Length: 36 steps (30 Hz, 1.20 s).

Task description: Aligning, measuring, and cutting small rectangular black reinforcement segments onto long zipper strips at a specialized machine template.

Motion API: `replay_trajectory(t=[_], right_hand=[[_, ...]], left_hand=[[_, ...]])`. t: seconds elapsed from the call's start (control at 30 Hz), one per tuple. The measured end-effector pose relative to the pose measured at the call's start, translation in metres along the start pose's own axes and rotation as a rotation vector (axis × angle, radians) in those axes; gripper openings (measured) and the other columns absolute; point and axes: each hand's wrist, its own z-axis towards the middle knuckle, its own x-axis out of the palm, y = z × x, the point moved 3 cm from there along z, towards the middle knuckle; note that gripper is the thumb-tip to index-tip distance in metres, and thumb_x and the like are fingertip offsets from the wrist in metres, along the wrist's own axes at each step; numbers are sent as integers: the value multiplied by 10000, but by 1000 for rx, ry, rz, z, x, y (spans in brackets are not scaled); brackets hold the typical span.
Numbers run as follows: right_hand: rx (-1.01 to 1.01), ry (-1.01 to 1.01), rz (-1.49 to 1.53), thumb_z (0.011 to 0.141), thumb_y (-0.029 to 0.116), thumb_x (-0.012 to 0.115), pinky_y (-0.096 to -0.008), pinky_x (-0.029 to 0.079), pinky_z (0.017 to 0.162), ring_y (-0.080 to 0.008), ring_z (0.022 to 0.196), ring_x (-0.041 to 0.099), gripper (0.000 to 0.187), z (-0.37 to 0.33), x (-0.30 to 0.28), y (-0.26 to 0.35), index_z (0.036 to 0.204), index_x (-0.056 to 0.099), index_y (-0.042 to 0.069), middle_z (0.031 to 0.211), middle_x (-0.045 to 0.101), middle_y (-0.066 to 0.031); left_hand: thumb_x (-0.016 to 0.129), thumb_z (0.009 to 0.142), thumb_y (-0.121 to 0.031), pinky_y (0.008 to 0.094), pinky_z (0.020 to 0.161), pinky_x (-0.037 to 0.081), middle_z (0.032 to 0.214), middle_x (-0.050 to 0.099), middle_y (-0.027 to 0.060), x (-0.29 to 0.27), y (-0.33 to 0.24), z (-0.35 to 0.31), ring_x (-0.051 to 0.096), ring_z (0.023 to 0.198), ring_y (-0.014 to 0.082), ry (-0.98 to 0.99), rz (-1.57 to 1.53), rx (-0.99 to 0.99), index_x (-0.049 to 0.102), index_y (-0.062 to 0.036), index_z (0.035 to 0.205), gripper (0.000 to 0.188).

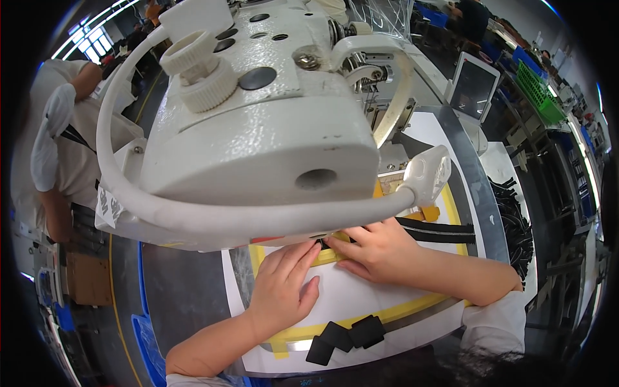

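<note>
Under the front of a white sewing machine (258, 138), my two hands come close together on the white work surface (393, 287). My left hand (280, 287) lies with fingers stretched forward and its thumb apart. Opposite it, my right hand (380, 251) has its fingers extended and its thumb spread below them. Both sets of fingertips touch or nearly touch a small dark piece (322, 243), mostly hidden by the machine and the fingers. A black strip with a lighter line (438, 231) runs rightward from behind my right hand. Nearer me lie several black square pieces (336, 336), partly overlapping.
Yellow tape (412, 302) borders the work area. A white hose (258, 222) curves across the machine's front, ending in a nozzle (427, 175). On the right are a screen (474, 87) and a heap of black strips (512, 226). Another person (71, 142) is at the left.
</note>
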Motion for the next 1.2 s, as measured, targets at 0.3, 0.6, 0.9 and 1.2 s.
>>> replay_trajectory(t=[0.3,0.6,0.9,1.2], right_hand=[[12,10,185,799,262,633,-457,351,989,-269,1103,504,359,-5,1,-5,1064,606,21,1127,548,-117],[7,11,171,798,236,633,-475,337,1005,-271,1145,517,391,-9,0,-6,1086,592,-26,1178,570,-154],[7,17,130,801,241,636,-480,334,992,-255,1142,517,393,-8,-2,-4,1093,587,-19,1170,575,-138],[30,83,127,786,269,652,-517,320,977,-231,1095,507,395,-3,-4,-6,1106,589,46,1128,553,-85]], left_hand=[[626,732,-179,407,949,368,1315,478,122,4,-1,5,475,1149,283,128,143,66,520,-6,1209,518],[647,721,-225,399,926,377,1322,478,105,6,1,9,501,1102,261,142,189,87,528,-19,1182,519],[656,711,-268,372,889,389,1304,502,28,2,5,14,535,1019,208,138,232,95,534,-87,1210,544],[643,720,-307,382,883,388,1186,547,70,7,2,14,540,990,220,115,348,124,580,-78,1160,500]])
